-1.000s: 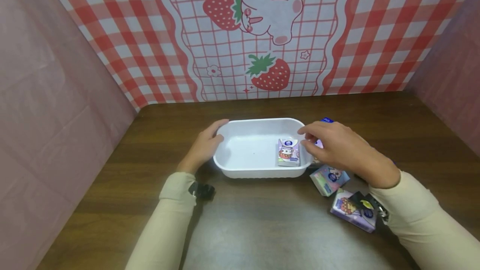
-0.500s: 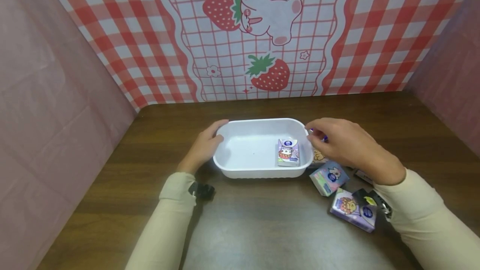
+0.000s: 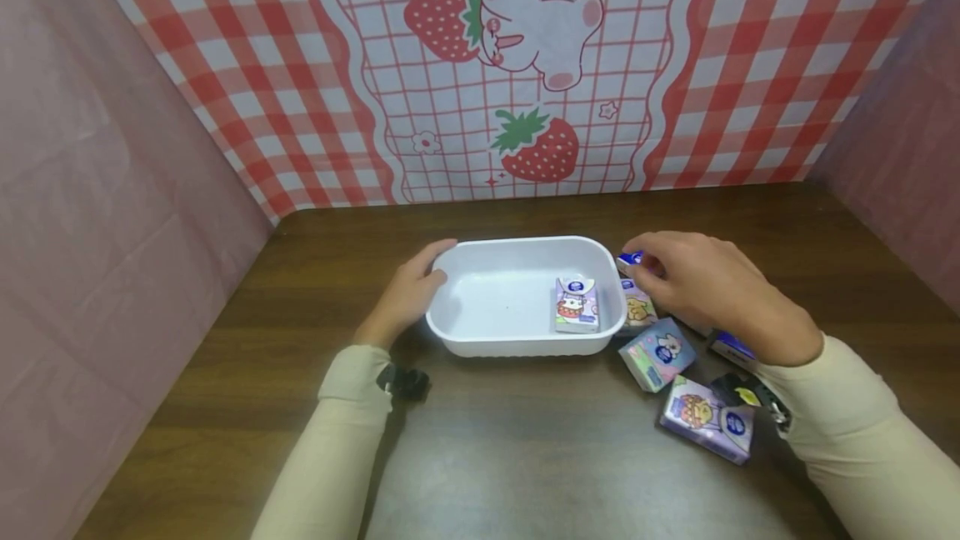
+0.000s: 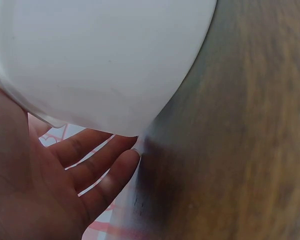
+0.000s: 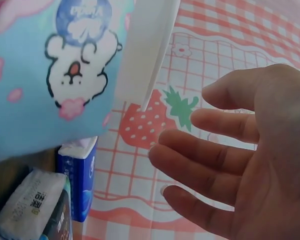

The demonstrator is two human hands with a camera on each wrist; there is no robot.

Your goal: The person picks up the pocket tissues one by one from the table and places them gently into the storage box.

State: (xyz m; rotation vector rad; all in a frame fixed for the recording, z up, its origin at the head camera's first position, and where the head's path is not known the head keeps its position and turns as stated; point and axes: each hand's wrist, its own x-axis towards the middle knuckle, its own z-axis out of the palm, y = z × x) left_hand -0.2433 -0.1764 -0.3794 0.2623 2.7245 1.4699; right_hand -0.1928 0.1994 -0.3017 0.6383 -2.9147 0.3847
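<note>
A white plastic tub [image 3: 487, 346] stands on the table, with one small lilac tissue pack [image 3: 577, 305] inside at its right end. My left hand [image 3: 405, 294] holds the tub's left end, thumb at the rim; in the left wrist view its fingers [image 4: 102, 182] reach along the outside wall. To the right of the tub, my right hand [image 3: 697, 282] hovers over several tissue packs, its fingers loosely bent and nothing between them. Nearest that hand are a blue-edged pack [image 3: 630, 260] and one with a yellow dog [image 3: 637, 308]. The hand partly covers these packs.
Closer to me lie a blue-green tissue pack [image 3: 657, 354] and a purple one [image 3: 707, 419]. Another blue pack [image 3: 731, 346] shows beside the right wrist. Behind the table [image 3: 465, 448] hangs a red-checked strawberry cloth [image 3: 540, 148].
My right hand has drawn back from the tub's right rim, moving right over the packs and uncovering more of them. The left hand and tub stay put.
</note>
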